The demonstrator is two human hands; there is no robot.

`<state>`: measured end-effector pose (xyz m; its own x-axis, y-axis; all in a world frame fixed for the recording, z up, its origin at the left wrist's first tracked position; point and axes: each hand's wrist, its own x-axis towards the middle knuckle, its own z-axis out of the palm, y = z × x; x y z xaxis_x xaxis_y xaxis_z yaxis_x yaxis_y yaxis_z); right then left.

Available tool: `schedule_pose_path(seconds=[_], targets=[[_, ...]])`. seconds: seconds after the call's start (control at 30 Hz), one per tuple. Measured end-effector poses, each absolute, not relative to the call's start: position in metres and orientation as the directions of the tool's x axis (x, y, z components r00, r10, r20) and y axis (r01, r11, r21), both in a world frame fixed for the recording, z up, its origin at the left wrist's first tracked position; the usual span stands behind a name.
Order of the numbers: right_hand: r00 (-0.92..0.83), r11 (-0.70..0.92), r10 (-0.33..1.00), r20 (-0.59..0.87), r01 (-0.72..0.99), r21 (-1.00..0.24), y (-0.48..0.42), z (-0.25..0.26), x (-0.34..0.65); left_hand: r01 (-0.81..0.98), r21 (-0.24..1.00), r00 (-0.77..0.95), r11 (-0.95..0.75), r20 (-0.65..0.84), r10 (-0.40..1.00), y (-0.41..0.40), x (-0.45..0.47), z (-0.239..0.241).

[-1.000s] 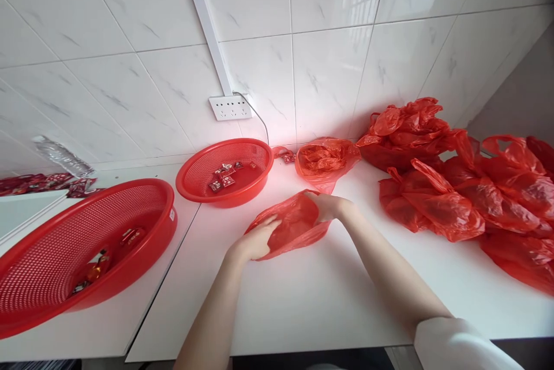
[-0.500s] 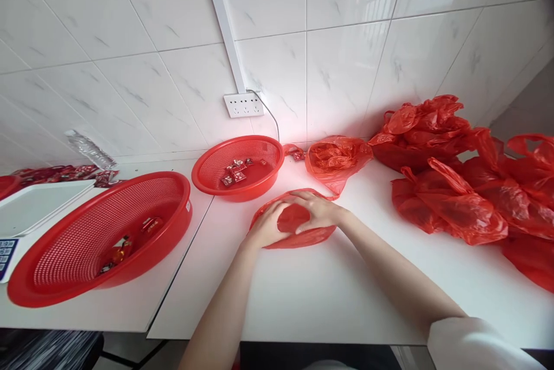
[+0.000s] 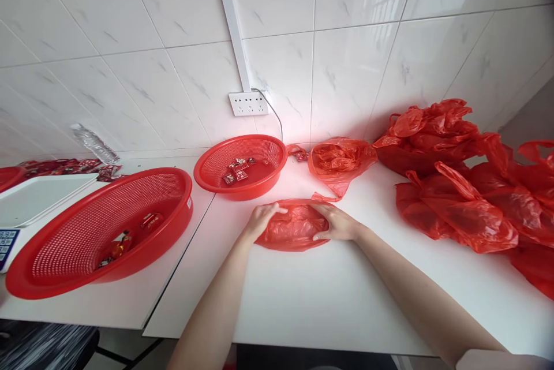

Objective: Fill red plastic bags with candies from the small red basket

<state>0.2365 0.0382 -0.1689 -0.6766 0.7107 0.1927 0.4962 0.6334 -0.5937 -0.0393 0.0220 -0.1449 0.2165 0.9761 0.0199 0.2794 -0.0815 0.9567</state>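
Red thin plastic, the bag [image 3: 291, 232] lies on the white table [image 3: 298, 295], to the right of the small basket [image 3: 242, 192] and nearer the person. Half a second ago, both hands were close together over its mouth, nearly meeting in the middle. Now they have drawn apart: the left hand [image 3: 262, 221] is at the end of the bag nearest the small basket, the right hand [image 3: 341, 224] at the far end. More of the crinkled inside shows between them, so the mouth seems better spread, and the bag looks readier to take something in; as yet nothing can be made out in it.

On the right hand, thumb and forefinger stand apart, splayed against the plastic. The left fingers reach over the edge of the bag, but whether they pinch it I cannot tell.

Around the small basket little has altered. It bears a few packets [image 3: 240, 174]; the large basket [image 3: 164, 249] stands to its left, a loose bundle of bags [image 3: 340, 156] to its right, and the heap of red bags [image 3: 459, 214] further right.
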Motion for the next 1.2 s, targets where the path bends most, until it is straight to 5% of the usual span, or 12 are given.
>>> schedule_pose_path(seconds=[0.17,0.33,0.47,0.6,0.97,1.2], targets=[[-0.457,0.704,0.710,0.536,0.465,-0.537,0.036,-0.177,0.237,-0.289,0.942,-0.093,0.170,-0.205,0.974,0.028,-0.046,-0.131],[-0.371,0.776,0.602,0.707,0.482,-0.407,0.031,-0.179,0.233,-0.380,0.859,-0.224,0.344,-0.446,0.867,0.033,-0.067,-0.116],[-0.413,0.803,0.564,0.715,0.475,-0.358,0.027,-0.177,0.225,-0.464,0.791,-0.103,0.398,-0.495,0.863,0.035,-0.083,-0.111],[-0.458,0.830,0.518,0.723,0.473,-0.295,0.025,-0.175,0.220,-0.613,0.706,0.061,0.354,-0.405,0.912,0.033,-0.091,-0.111],[-0.517,0.871,0.419,0.747,0.461,-0.170,0.025,-0.169,0.212,-0.559,0.821,-0.134,0.118,-0.230,0.964,0.036,-0.063,-0.128],[-0.318,0.848,0.478,0.819,0.409,-0.336,0.028,-0.084,0.182,-0.533,0.846,-0.050,-0.001,-0.030,0.998,0.026,-0.057,-0.115]])
